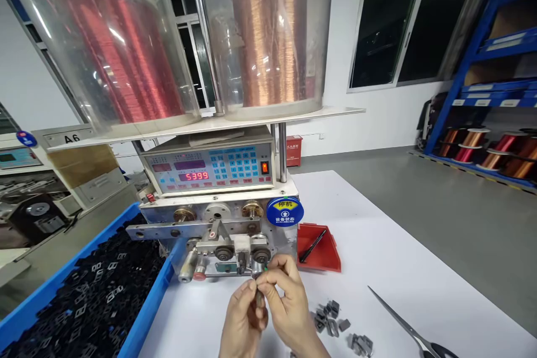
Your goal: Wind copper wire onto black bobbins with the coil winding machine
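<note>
Now pinches a small dark piece [259, 294] with left fingers [245, 294] and right fingers [274, 278]. Holds it near the machine [205, 176].

Left hand [244, 316] and right hand [289, 305] meet, fingers curled (thumbs uppermost).

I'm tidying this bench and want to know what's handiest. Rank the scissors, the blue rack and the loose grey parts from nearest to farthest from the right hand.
From the right hand:
1. Loose grey parts, just to its right
2. Scissors, farther right
3. Blue rack, far right, across the floor
</note>
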`<state>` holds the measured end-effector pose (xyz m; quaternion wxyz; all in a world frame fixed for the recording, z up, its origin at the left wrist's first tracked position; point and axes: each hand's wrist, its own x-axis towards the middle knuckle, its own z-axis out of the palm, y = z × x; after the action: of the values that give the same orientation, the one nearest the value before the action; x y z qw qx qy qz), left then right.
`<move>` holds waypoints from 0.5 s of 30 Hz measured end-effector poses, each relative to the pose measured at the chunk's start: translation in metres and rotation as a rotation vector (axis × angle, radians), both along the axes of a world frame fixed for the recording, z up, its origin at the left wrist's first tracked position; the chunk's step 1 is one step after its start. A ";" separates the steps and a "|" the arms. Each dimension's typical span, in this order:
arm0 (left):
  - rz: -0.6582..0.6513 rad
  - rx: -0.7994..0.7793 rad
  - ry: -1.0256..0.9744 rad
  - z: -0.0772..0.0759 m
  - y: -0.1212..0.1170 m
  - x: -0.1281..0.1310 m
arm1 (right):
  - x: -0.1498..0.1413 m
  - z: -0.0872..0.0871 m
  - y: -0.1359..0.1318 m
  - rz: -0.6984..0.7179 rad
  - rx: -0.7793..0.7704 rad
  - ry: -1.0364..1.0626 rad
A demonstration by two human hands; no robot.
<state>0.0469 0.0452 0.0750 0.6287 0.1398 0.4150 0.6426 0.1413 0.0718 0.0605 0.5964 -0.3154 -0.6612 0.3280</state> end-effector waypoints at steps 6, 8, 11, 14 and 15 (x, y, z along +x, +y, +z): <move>-0.191 0.070 0.757 0.015 0.006 -0.028 | -0.027 -0.009 0.005 0.196 -0.651 0.634; -0.221 0.130 0.903 0.019 0.007 -0.032 | -0.037 -0.012 0.004 0.337 -0.815 0.740; -0.225 0.204 0.983 0.019 0.005 -0.035 | -0.046 -0.012 0.004 0.430 -0.813 0.778; -0.178 0.212 0.988 0.008 -0.004 -0.036 | -0.045 -0.013 0.007 0.376 -0.719 0.609; -0.143 0.202 0.979 0.001 -0.010 -0.037 | -0.041 -0.014 0.008 0.305 -0.669 0.451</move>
<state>0.0099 0.0350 0.0761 0.3862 0.5131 0.5863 0.4938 0.1005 0.0795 0.0465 0.5354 -0.3107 -0.4107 0.6694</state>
